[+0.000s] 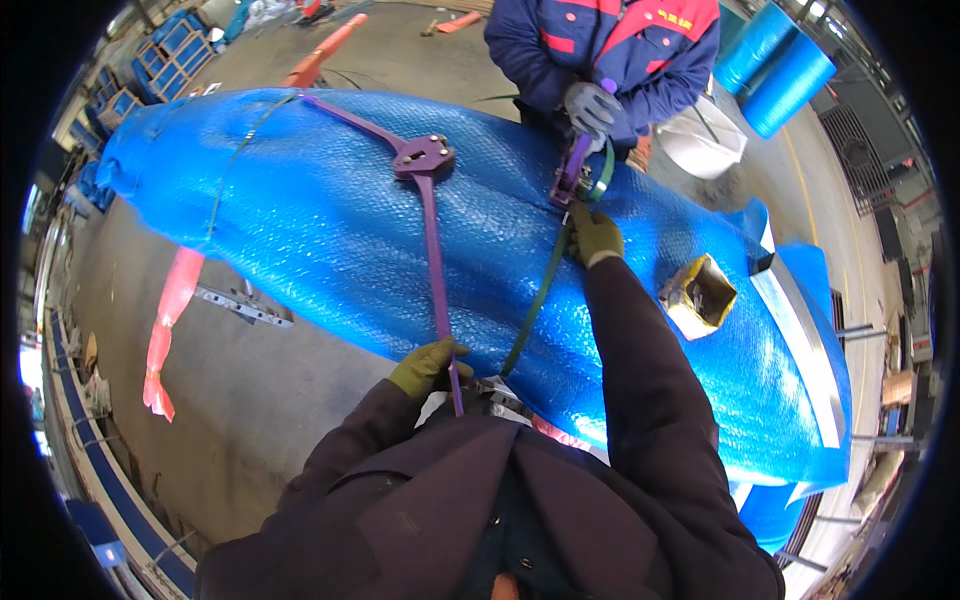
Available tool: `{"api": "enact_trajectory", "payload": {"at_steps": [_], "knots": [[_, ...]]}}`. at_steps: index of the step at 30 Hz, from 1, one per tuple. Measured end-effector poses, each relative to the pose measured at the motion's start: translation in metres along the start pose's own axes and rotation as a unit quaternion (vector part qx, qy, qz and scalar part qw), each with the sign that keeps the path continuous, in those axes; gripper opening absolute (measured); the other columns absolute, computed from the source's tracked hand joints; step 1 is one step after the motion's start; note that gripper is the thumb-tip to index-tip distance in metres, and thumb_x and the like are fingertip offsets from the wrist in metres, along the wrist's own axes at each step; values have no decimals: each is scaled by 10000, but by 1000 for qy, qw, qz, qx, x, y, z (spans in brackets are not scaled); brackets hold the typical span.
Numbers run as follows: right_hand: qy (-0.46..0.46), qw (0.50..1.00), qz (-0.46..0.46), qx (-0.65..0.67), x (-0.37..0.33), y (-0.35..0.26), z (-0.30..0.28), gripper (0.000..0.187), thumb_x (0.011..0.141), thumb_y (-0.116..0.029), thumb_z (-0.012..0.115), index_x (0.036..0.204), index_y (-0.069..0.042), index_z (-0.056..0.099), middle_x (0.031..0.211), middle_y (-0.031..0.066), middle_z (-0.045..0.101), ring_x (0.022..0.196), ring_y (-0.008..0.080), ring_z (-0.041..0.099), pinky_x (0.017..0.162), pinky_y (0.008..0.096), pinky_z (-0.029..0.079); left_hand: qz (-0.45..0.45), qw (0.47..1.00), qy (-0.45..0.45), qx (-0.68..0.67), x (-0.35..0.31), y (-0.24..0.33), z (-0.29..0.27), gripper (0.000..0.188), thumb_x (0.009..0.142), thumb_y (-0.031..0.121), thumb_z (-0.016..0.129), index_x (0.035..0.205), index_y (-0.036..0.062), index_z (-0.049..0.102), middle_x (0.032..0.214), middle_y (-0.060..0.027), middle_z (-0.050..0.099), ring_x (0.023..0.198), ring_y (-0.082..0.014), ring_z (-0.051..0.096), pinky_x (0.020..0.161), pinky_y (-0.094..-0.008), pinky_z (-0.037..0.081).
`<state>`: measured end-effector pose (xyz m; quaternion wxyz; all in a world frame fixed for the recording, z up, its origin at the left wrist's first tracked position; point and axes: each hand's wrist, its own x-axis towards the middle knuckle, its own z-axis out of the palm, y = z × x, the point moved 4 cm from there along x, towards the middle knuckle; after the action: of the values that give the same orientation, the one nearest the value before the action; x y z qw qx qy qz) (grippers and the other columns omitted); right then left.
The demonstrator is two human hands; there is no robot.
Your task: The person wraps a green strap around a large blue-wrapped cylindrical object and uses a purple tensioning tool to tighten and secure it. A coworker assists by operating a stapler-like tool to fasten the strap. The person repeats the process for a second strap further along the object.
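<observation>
A long bundle in blue bubble wrap (330, 190) lies across in front of me. My left hand (425, 368), in a yellow-green glove, is closed round one handle of a purple long-handled strapping crimper (425, 158) lying on the bundle. Its other handle reaches toward the far left edge. My right hand (598, 238), gloved alike, has its fingers closed at the green strap (540, 295), just below a purple strap tensioner (572, 172). A co-worker's grey-gloved hand (592, 108) is on the tensioner's handle.
A second green strap (235, 165) rings the bundle at the left. On its right part sit a yellow-edged open box (700, 297) and a silvery strip (797, 350). Pinkish-red wrapped supports (172, 320) stick out at the left. Blue rolls (785, 80) stand at the far right.
</observation>
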<state>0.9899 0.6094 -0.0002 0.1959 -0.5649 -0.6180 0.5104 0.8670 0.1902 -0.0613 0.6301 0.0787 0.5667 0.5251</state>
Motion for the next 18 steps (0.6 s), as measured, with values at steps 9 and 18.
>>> {"api": "enact_trajectory", "payload": {"at_steps": [9, 18], "knots": [[40, 970, -68, 229, -26, 24, -5, 435, 1103, -383, 796, 1347, -25, 754, 1012, 48, 783, 752, 157, 705, 708, 315, 591, 29, 998, -49, 17, -50, 88, 49, 631, 1153, 568, 669, 1394, -14, 716, 1092, -165, 818, 1045, -295, 803, 1013, -469, 627], [-201, 883, -385, 180, -165, -59, 92, 852, 960, -158, 925, 1713, -110, 530, 1607, 146, 638, 1431, 250, 645, 1067, 401, 632, 134, 982, -114, 69, -55, 181, 104, 623, 1189, 565, 586, 1322, -20, 754, 1107, -179, 824, 1039, -311, 814, 972, -467, 629]]}}
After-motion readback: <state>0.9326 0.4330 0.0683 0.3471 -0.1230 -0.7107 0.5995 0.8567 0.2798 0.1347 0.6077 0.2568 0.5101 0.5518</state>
